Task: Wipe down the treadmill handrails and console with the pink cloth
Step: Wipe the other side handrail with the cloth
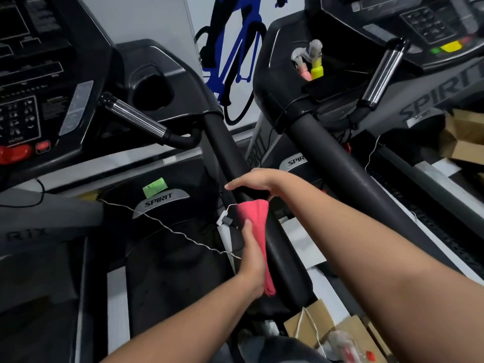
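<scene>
Two treadmills are being seen side by side, each with one smooth chrome grip bar and one matte black padded handrail. One pink cloth (258, 239), soft and bunched into a long fold, is being pressed against the left treadmill's handrail (230, 150), near the centre. It is being gripped at its lower part by the left hand (252, 260), while its top is being pinched by the right hand (255, 182). One thin white cable (167, 226) is being draped across the left deck.
</scene>
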`<state>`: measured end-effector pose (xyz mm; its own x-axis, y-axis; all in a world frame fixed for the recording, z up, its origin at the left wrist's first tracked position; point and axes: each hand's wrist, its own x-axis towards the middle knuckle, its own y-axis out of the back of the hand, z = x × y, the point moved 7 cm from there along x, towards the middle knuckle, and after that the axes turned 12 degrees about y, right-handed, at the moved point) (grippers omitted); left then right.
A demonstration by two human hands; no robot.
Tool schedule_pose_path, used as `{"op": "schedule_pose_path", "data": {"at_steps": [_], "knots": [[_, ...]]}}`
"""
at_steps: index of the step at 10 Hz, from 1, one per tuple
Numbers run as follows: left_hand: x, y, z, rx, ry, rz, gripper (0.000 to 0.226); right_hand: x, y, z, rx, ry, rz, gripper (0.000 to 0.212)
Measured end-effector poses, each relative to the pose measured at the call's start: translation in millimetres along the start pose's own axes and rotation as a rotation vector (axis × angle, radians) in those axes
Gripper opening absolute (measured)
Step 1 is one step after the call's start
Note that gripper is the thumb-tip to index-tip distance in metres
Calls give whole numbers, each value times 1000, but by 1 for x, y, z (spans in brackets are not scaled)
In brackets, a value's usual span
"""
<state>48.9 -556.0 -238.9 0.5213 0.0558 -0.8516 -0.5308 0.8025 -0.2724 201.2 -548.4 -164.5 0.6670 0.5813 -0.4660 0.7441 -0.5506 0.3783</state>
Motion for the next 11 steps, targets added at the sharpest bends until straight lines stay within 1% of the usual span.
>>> {"op": "schedule_pose_path", "data": {"at_steps": [1, 2, 3, 4, 5, 6, 7, 8, 9, 10, 11], "knots": [[-1, -8, -20, -153, 170, -187, 94, -3, -1, 1, 20, 6, -11, 45], [-13, -24, -32, -228, 339, -392, 105, -3, -3, 3, 13, 15, 0, 45], [-6, -26, -25, -233, 322, -417, 105, -3, -4, 5, 12, 27, 25, 50], [-1, -23, -10, -186, 287, -344, 94, -1, -6, 6, 32, 30, 29, 55], [15, -18, 19, -186, 215, -227, 79, 0, -6, 9, 69, 36, 49, 66], [18, -18, 47, -353, 237, -95, 66, -3, -11, 4, 113, 89, 9, 51], [42, 4, 121, -35, -149, 208, 64, -11, -10, -1, 185, 102, 3, 46], [35, 14, 154, 315, -302, 385, 80, -14, 8, 9, 230, 85, 130, 51], [-8, -11, 141, 666, -584, 428, 81, -15, 27, 22, 261, 62, 253, 59], [-32, -20, 115, 892, -835, 391, 76, -17, 33, 21, 265, 63, 323, 52], [-44, -26, 92, 1218, -1014, 312, 65, -15, 24, 11, 232, 27, 277, 45]]}}
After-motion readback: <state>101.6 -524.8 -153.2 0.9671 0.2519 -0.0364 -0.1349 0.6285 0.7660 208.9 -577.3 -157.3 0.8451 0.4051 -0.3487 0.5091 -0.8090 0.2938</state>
